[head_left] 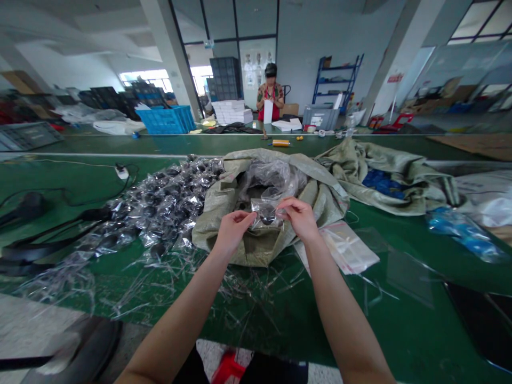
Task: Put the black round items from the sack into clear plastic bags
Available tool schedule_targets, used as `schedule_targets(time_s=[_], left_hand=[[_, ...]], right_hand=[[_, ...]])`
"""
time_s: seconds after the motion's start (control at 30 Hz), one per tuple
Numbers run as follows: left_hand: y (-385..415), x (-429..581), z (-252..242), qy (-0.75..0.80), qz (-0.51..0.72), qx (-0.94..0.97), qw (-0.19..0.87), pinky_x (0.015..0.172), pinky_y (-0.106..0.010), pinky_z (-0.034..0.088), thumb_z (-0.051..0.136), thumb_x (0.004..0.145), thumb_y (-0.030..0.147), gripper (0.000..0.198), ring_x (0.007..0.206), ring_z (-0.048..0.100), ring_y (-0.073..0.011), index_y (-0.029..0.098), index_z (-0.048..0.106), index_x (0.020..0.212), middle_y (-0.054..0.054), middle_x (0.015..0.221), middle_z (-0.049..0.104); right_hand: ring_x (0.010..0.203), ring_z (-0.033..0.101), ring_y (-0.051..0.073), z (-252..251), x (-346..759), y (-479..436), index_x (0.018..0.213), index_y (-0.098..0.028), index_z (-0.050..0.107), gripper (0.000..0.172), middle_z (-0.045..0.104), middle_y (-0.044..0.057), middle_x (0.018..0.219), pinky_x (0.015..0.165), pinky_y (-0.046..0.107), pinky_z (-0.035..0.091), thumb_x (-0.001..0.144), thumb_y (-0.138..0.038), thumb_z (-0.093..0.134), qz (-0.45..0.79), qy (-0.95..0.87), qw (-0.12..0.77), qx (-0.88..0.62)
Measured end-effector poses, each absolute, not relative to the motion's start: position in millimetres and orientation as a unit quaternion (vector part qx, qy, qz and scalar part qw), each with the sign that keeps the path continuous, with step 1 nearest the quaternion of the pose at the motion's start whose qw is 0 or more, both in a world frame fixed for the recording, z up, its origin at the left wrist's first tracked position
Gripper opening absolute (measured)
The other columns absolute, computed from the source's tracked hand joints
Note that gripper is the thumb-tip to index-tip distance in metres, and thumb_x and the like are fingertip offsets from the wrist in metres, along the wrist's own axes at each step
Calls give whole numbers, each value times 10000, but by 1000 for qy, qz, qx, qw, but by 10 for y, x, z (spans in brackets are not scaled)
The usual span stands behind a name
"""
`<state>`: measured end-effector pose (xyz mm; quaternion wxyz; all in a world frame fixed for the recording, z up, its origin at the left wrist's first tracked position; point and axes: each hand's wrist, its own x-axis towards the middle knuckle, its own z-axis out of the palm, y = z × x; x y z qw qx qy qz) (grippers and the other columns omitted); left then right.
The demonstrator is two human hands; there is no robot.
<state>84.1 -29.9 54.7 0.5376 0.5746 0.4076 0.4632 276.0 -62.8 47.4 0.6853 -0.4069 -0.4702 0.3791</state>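
Between my two hands is a small clear plastic bag (266, 212) with a dark round item inside. My left hand (235, 226) pinches its left edge, and my right hand (299, 217) pinches the right edge. Right behind it lies a woven sack (216, 213) with its mouth spread wide and crumpled clear plastic lining (276, 173) inside. To the left spreads a large pile of dark items in clear bags (168, 200). A stack of flat clear bags (350, 250) rests on the table to the right of my right forearm.
Thin plastic strips (160, 282) litter the green table (288, 314). Another woven sack (416, 181) holds blue items, with blue bagged items (464, 229) nearby. A dark flat device (480, 320) lies at the right. Across the tables stands a person (272, 96) near a blue crate (168, 120).
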Motion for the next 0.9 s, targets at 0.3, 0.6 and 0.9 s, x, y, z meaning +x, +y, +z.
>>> schedule_targets(time_s=[0.3,0.6,0.9], left_hand=[[-306,872,486,336,446,517,648,604,-246,508,796,620,444,388,677,614,-133,147,653,823,-22,742,665],[-288,842,415,321,518,461,644,653,-282,566,795,621,419,356,640,597,-102,147,620,767,19,687,609],[-283,849,391,322,525,462,638,659,-303,577,793,623,412,344,664,618,-119,145,626,760,0,738,637]], right_hand=[[825,603,158,458,2753,-630,698,-232,719,180,624,24,935,727,317,577,744,-404,693,368,-490,673,-414],[841,600,175,545,2784,-658,1007,-281,711,313,656,22,942,741,310,535,771,-484,678,330,-507,671,-428],[620,515,126,578,2701,-669,761,-204,694,252,612,-18,671,623,262,420,756,-457,695,300,-550,623,-470]])
